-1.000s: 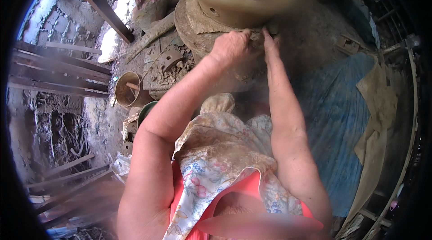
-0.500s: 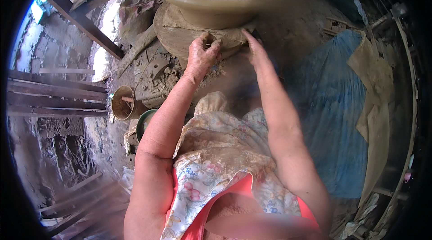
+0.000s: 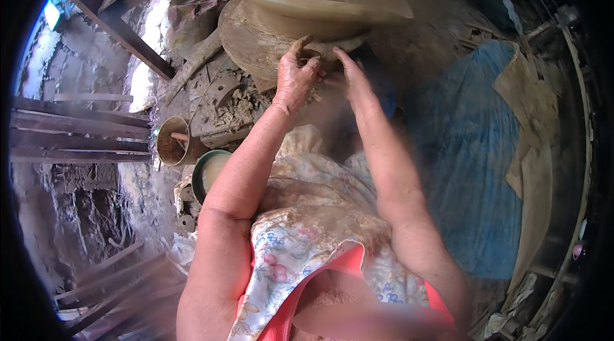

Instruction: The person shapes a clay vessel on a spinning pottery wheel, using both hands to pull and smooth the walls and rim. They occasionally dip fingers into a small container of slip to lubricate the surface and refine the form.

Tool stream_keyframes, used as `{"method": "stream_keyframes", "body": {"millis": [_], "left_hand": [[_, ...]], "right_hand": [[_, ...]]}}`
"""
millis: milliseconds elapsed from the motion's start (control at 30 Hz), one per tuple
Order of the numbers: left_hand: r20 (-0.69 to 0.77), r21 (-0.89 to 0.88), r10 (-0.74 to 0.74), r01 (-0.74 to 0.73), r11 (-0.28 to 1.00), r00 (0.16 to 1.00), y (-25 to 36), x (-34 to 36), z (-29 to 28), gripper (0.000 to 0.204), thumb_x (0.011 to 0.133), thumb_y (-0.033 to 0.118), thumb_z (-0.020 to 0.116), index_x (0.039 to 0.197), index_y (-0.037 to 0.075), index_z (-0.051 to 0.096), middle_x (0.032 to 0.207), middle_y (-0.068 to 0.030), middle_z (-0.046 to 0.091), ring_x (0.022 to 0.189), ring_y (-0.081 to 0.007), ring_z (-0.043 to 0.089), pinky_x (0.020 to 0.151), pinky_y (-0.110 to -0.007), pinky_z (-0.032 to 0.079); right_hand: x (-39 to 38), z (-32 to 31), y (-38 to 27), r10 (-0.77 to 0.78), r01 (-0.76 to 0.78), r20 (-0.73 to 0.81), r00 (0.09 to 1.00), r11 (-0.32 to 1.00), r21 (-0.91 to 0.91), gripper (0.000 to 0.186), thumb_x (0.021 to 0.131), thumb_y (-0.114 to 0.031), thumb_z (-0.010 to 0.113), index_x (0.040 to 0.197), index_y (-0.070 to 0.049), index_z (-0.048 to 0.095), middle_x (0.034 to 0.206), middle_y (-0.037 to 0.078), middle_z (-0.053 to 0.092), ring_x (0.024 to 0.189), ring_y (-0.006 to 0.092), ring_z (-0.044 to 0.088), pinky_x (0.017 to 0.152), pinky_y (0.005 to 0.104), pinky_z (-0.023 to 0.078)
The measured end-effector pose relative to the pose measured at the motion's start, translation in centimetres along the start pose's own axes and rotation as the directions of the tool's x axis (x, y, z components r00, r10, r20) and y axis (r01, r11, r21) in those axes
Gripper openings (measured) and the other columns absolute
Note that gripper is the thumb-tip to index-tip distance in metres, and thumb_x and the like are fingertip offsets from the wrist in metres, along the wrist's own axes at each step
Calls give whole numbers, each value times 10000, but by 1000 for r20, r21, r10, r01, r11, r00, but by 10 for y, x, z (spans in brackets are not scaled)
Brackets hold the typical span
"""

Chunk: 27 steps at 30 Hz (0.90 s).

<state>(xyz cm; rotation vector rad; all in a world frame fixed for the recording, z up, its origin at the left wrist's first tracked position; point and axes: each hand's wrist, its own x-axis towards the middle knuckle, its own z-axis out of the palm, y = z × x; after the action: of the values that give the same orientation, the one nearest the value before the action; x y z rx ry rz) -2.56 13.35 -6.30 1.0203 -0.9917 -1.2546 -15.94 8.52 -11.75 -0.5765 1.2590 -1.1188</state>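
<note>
A large wet clay basin [image 3: 307, 18] with a thick rounded rim sits on a round, clay-smeared wheel [image 3: 246, 50] at the top of the view. My left hand [image 3: 296, 79] is at the wheel's near edge, its index finger stretched upward and its thumb apart. No object shows between those fingers; the curled ones are partly hidden. Just to its right, my right hand [image 3: 353, 79] is raised beside the same edge with fingers extended. Whether its fingertips touch the wheel I cannot tell. Clay coats the fingers.
Left of my lap stand a small bucket [image 3: 173, 141] with a stick in it and a green-rimmed bowl [image 3: 214, 171] of cloudy liquid. Clay scraps [image 3: 240, 111] lie below the wheel. A blue cloth [image 3: 473, 168] spreads at the right; wooden slats [image 3: 80, 133] are at the left.
My hands have drawn closer together at the wheel's near edge. My left index finger has straightened out of a curl, and my right hand has shifted slightly left and down.
</note>
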Motion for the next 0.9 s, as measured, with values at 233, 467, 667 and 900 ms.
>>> {"method": "stream_keyframes", "body": {"millis": [233,467,667,900], "left_hand": [[31,53,22,-24,998,999,-6,0,-4,455,820,-22,511,1262,-10,403,871,-91,583,648,-114,560,543,-214,465],[13,80,55,-56,995,998,-8,-1,-7,486,804,-49,498,1277,10,404,865,-81,580,665,-111,557,569,-212,468],[-39,-1,43,-44,999,998,-8,-3,-11,508,770,-64,497,1266,19,431,787,-48,584,608,-80,531,558,-217,467],[-50,27,69,-68,997,996,-10,-3,-16,507,778,-61,503,1272,23,427,799,-50,586,650,-80,532,586,-215,471]], "right_hand": [[-11,3,4,49,-42,170,984,998,-44,632,706,-422,668,1184,-98,412,1031,80,553,773,201,590,554,306,516],[-10,7,16,63,-53,200,978,997,-54,565,711,-443,657,1129,-112,469,997,67,566,809,179,579,569,314,511],[-24,17,17,54,-55,169,984,998,-3,450,762,-376,634,1070,-63,531,916,74,550,730,184,553,538,311,532],[-23,21,22,111,-106,135,985,993,-44,560,708,-441,660,1133,-131,466,984,45,574,760,161,588,547,303,509]]}}
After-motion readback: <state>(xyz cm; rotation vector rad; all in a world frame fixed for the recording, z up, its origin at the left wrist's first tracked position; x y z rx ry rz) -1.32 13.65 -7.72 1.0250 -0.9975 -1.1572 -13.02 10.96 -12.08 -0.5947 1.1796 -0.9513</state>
